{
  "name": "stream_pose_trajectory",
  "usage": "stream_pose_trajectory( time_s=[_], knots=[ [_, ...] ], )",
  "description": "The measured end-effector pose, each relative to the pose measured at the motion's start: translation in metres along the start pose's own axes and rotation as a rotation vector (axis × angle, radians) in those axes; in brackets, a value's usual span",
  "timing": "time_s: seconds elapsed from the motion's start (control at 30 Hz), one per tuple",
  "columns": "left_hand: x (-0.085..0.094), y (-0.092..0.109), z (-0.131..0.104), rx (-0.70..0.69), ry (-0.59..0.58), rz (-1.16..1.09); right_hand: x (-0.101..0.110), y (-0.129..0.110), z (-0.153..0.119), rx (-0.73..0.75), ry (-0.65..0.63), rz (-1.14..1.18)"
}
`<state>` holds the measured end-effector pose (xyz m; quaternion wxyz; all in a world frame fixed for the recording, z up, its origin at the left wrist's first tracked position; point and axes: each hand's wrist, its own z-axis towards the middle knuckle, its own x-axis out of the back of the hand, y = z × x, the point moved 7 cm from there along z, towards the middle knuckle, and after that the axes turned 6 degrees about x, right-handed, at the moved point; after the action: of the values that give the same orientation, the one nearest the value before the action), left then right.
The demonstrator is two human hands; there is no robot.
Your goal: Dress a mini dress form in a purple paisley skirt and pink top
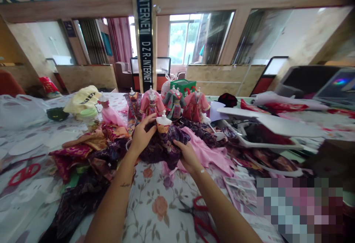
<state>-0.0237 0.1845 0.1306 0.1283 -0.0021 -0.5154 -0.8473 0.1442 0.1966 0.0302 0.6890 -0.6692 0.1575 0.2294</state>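
Observation:
A small white doll mannequin (164,120) stands before me, with a gold-patterned band at its chest and dark purple patterned fabric (170,145) draped below. My left hand (143,134) is at the mannequin's left side, fingers curved and apart from the thumb; whether the fingertips touch it I cannot tell. On the other side, my right hand (188,156) pinches the purple fabric, thumb on top and fingers hidden beneath. Behind stand several dressed mannequins, among them one in a pink robe (152,104) and one in a green robe (174,104). Pink cloth (209,150) lies to the right.
Red-handled scissors (198,213) lie near my right forearm, and another red-handled pair (24,174) at far left. Patterned cloth (74,154) is heaped at left. A bare mannequin (206,119), a white board (288,122) and a green box (183,84) stand or lie beyond.

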Motion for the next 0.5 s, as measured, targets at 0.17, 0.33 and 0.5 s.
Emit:
stream_pose_trajectory(
  time_s=[0.17, 0.33, 0.5],
  knots=[
    [0.005, 0.006, 0.007, -0.084, -0.012, 0.138, 0.020, -0.049, -0.001, 0.188, 0.073, -0.564],
    [0.007, 0.004, 0.006, -0.068, 0.043, 0.109, 0.007, -0.118, -0.034, 0.643, 0.277, -1.069],
    [0.005, 0.007, 0.004, -0.064, 0.090, 0.132, -0.056, -0.104, -0.026, 0.669, -0.151, -0.621]
  ],
)
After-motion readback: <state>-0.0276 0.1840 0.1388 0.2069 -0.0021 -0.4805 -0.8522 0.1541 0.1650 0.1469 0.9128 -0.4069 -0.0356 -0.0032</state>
